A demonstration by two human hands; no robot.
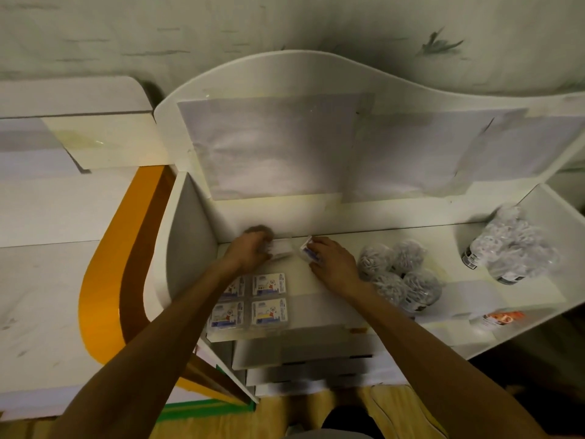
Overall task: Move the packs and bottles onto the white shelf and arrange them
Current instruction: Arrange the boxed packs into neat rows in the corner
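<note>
Fingers of the left hand (250,253) curl around a small pack (282,248) at the back of the white shelf (332,289). Fingers of the right hand (332,264) curl around another small pack (305,250) just beside it. Both packs are blurry. Four flat packs (253,304) lie in a square near the front, partly under the left arm. Four wrapped bottles (400,275) stand close together to the right. Farther right lies a bigger wrapped bundle (512,245).
</note>
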